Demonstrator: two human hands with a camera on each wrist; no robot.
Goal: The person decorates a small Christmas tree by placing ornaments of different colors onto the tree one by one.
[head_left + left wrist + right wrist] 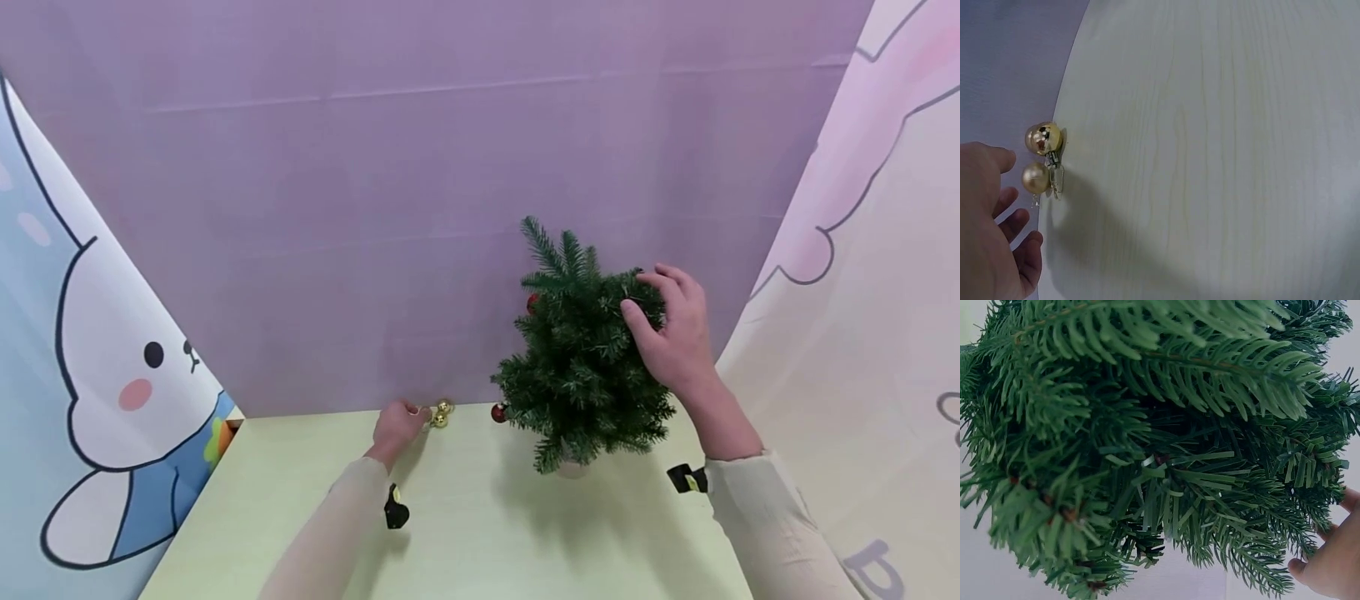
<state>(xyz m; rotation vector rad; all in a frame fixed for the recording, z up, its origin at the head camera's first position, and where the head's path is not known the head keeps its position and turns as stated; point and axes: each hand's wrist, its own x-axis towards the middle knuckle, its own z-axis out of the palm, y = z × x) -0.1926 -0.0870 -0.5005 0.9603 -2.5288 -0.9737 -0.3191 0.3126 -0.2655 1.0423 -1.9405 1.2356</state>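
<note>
My left hand (397,425) is beside a small cluster of shiny and matte gold baubles (441,414) at the table's back edge. In the left wrist view, thumb and bent fingers stand apart, close to the gold baubles (1041,139) and their thin hanging loops. A small green artificial Christmas tree (585,358) stands right of centre, with red baubles (498,412) on its left side. My right hand (678,329) is at the tree's upper right, thumb and fingers spread against the outer needles. Branches fill the right wrist view, partly hiding that hand's fingertips (1297,569).
The pale wooden table (465,517) ends at a purple cloth backdrop (375,208). Printed cloths hang at both sides, the left one with a rabbit (127,350). The tree's pale base (572,469) shows below its lowest branches.
</note>
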